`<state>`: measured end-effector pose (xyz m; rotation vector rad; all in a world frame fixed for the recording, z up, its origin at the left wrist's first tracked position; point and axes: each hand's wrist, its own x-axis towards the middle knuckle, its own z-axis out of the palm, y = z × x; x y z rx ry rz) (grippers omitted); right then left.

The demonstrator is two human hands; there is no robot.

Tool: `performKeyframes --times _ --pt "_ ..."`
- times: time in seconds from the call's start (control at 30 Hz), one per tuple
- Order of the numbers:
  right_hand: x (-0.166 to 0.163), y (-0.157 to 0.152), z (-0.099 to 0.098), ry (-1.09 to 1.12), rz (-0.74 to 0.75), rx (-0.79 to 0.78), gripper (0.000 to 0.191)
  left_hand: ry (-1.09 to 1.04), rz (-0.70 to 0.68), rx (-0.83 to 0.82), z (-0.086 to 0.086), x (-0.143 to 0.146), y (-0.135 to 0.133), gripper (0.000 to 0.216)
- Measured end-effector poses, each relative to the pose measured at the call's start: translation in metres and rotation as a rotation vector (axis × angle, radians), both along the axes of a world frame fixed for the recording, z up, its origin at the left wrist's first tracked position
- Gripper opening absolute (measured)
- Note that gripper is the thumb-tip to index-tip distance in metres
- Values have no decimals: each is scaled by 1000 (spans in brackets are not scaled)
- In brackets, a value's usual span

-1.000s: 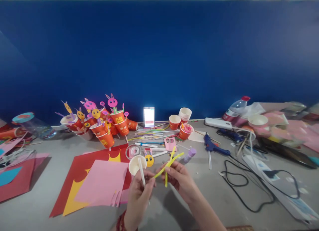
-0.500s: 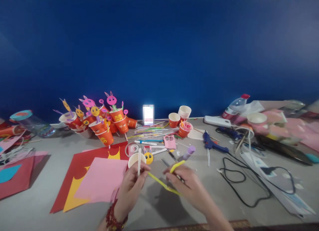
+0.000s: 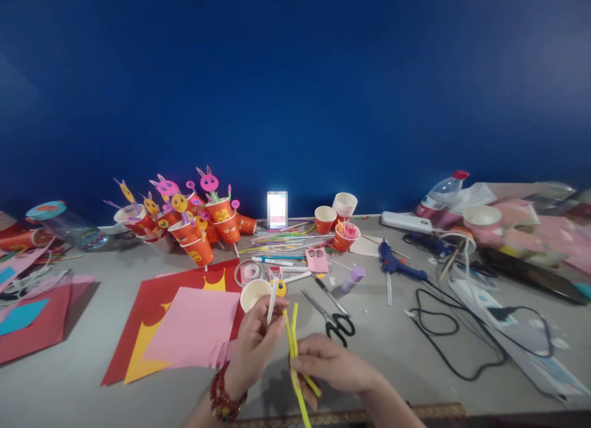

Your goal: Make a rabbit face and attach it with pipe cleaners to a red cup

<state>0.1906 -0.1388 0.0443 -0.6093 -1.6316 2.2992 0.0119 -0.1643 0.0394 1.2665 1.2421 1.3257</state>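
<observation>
My left hand (image 3: 259,332), with a beaded bracelet at its wrist, is closed around a thin white stick (image 3: 273,301) that points up. My right hand (image 3: 330,363) pinches a bright yellow pipe cleaner (image 3: 294,335), bent so that its lengths run side by side. One upper end of it comes close to my left fingertips; whether they hold it too I cannot tell. Behind my left hand is a paper cup (image 3: 255,294), partly covered, with its white inside showing. A yellow bunny face (image 3: 278,286) sits beside the cup. Black-handled scissors (image 3: 340,324) lie just beyond my right hand.
Decorated red cups (image 3: 197,250) cluster at the back left. Pink paper (image 3: 194,326) lies over red and yellow sheets. A glue stick (image 3: 353,279), a blue glue gun (image 3: 398,268) and its black cord (image 3: 455,369) are to the right. Loose pipe cleaners (image 3: 286,240) lie at the back.
My right hand has moved down and left, turning the pipe cleaner from a slanting line to nearly upright, with lengths together. The scissors now show fully. My left hand keeps the white stick.
</observation>
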Motion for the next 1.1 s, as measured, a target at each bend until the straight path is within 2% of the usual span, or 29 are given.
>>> performKeyframes --times 0.13,0.23,0.33,0.47,0.77,0.93,1.03,1.1 --pt "-3 3 -8 -12 -41 -63 46 -190 32 -133 -2 11 -2 27" --pt "-5 3 -16 -47 -87 -38 47 -359 -60 -253 0 18 -5 38" --pt "-6 3 -18 -85 -102 42 52 -425 -125 -316 2 20 -7 42" --pt "-5 1 -17 -88 -68 146 60 -414 -118 -381 5 15 -5 45" --pt "-4 2 -25 -77 -31 -40 59 -451 -227 -399 4 9 -3 39" --pt "-7 0 -27 -85 -106 -147 52 -453 -217 -381 -1 11 -4 35" --pt "-8 -2 -27 -65 -135 -131 49 -466 -191 -388 -1 12 -4 36" --pt "-8 -2 -28 -49 -122 -80 53 -450 -157 -385 1 11 -4 37"
